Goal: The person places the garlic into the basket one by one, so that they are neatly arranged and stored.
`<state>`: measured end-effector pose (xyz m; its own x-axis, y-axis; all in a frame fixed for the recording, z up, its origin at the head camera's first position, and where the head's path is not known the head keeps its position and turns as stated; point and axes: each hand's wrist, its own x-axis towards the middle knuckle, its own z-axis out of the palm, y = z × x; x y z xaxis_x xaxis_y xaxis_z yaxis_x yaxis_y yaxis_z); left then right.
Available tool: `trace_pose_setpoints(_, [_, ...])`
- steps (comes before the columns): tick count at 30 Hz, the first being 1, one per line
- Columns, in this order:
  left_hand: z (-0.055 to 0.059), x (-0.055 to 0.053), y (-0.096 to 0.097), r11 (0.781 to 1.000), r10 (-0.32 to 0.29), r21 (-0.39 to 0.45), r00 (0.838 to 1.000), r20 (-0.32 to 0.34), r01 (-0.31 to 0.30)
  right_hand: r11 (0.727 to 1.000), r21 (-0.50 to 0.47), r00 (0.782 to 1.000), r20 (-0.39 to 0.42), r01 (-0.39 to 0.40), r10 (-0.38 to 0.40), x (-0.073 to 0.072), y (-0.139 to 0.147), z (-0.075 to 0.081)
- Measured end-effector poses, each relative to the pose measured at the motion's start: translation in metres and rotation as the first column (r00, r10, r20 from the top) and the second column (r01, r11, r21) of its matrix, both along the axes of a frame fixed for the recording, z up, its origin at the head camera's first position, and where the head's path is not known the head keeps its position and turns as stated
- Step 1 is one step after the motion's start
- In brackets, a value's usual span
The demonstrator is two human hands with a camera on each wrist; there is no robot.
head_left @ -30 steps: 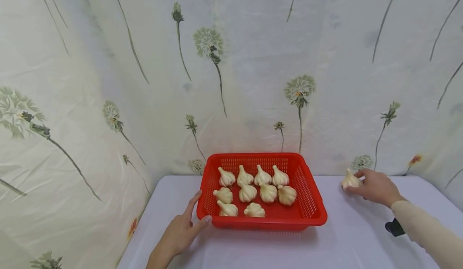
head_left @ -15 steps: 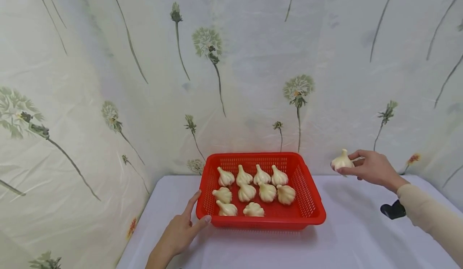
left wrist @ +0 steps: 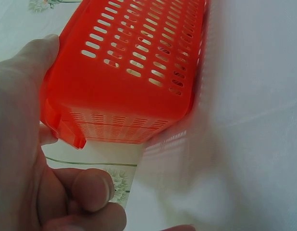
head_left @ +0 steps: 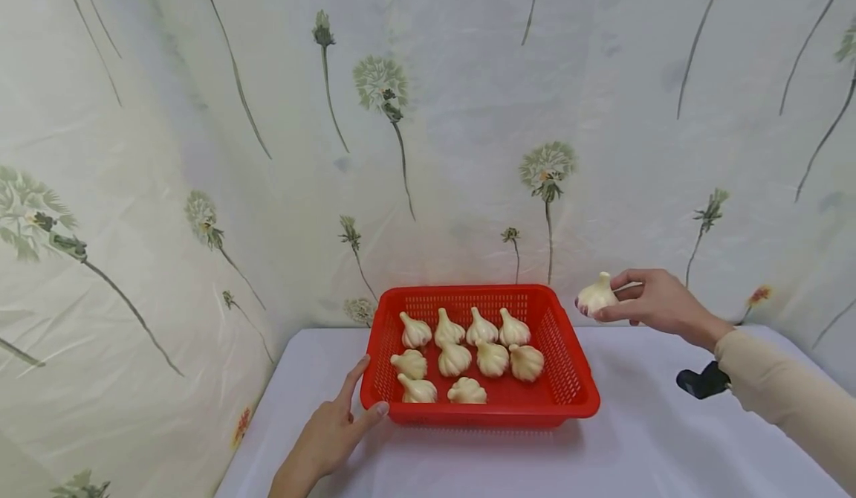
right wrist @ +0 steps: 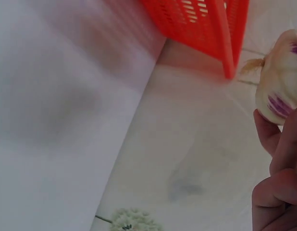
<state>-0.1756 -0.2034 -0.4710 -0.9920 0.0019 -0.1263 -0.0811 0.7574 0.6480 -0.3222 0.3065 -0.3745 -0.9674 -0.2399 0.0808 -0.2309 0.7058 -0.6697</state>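
Observation:
My right hand (head_left: 662,305) pinches a garlic bulb (head_left: 597,296) by its side, stem up, in the air just right of the red basket (head_left: 491,412). In the right wrist view the garlic bulb (right wrist: 280,79) shows purple streaks and a tuft of roots. Several more pale garlic bulbs (head_left: 493,358) lie in the basket in loose rows. My left hand (head_left: 328,435) rests on the basket's front left corner, thumb on the front rim and index finger along the left one. From the left wrist, its thumb (left wrist: 45,50) shows at the rim, while the other fingers curl loosely below.
A white table (head_left: 642,446) carries the basket. Behind and at the left hangs a pale cloth (head_left: 455,111) printed with dandelions. A black object (head_left: 702,380) shows beneath the right sleeve (head_left: 782,401). Inside the basket, bare floor shows at the front right.
The right hand has lifted the garlic bulb off the table and carried it left, toward the basket's right rim. My left hand and the basket have stayed in place.

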Motion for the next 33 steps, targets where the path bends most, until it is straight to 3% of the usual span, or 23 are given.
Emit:
trace_pose_setpoints(7, [-0.001, 0.001, 0.000, 1.000, -0.003, -0.001, 1.000, -0.010, 0.003, 0.995, -0.008, 0.993, 0.059, -0.099, 0.100, 0.007, -0.029, 0.005])
trace_pose_setpoints(13, [-0.001, 0.001, -0.001, 1.000, -0.002, 0.007, 1.000, -0.010, 0.002, 0.975, -0.024, 0.970, 0.094, -0.223, 0.224, 0.009, -0.056, 0.004])
trace_pose_setpoints(25, [-0.002, -0.001, -0.002, 1.000, -0.007, -0.003, 1.000, -0.021, 0.007, 0.891, 0.058, 0.891, 0.098, -0.450, 0.443, 0.006, -0.106, 0.001])
trace_pose_setpoints(33, [-0.001, 0.000, -0.001, 1.000, 0.013, 0.004, 1.000, -0.001, -0.013, 0.846, 0.185, 0.864, 0.183, -0.500, 0.470, 0.008, -0.137, -0.007])
